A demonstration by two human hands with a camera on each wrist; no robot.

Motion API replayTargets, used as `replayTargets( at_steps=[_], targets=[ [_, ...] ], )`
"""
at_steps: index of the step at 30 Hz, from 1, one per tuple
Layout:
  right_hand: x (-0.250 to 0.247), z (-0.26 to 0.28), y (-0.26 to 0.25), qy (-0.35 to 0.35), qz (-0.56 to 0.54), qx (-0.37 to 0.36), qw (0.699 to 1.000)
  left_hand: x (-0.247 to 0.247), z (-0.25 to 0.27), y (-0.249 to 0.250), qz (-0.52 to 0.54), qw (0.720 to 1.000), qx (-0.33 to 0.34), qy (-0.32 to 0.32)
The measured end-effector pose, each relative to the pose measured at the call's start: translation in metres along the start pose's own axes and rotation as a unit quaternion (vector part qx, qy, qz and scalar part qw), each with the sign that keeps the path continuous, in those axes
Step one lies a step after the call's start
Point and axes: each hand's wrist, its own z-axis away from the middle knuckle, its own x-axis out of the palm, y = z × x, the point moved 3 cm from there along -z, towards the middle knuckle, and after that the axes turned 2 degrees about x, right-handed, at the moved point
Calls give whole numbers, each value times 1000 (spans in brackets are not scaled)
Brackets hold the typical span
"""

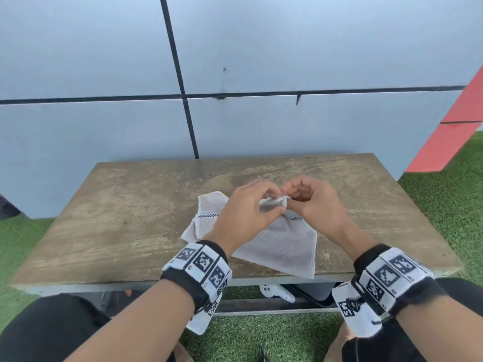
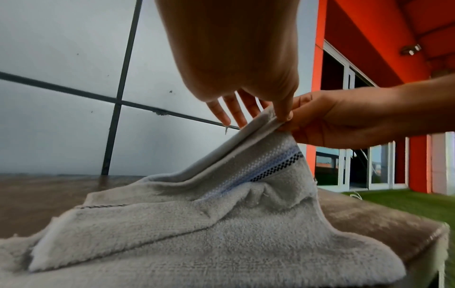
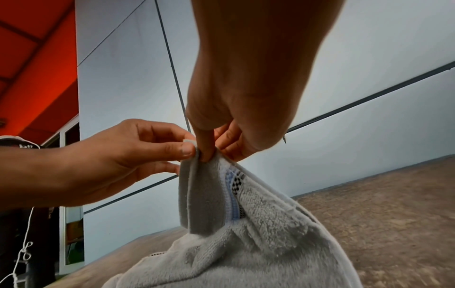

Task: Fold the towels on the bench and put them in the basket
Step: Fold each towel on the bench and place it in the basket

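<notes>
A light grey towel (image 1: pixel 282 244) with a blue and black checked band lies crumpled on the wooden bench (image 1: pixel 125 226), its near corner hanging over the front edge. Both hands meet above its middle and pinch the same lifted hem. My left hand (image 1: pixel 248 207) pinches that hem between thumb and forefinger. My right hand (image 1: pixel 311 202) pinches it from the other side. In the left wrist view the towel (image 2: pixel 221 233) rises like a tent to my left hand (image 2: pixel 270 101). The right wrist view shows the towel's (image 3: pixel 258 243) hem hanging from my right hand (image 3: pixel 209 148). No basket is in view.
A pale panelled wall (image 1: pixel 261 61) stands right behind the bench. Green artificial turf (image 1: pixel 449 205) surrounds it. A white controller-like object (image 1: pixel 278 292) lies on the ground under the bench's front edge. An orange-red wall (image 1: pixel 454 126) rises at the right.
</notes>
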Motion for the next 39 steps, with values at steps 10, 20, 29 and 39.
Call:
replayTargets(
  at_steps=[10,20,29,39],
  targets=[
    [6,20,-4,17,-12,-41,999,0,14,-2,125,980,-139,67],
    [7,13,10,18,12,-58,998,-5,11,-5,161,972,-168,42],
    [2,11,13,22,-8,-55,998,0,6,-10,178,966,-183,33],
    [5,4,1,47,50,-26,997,6,4,-5,178,975,-137,11]
  ],
)
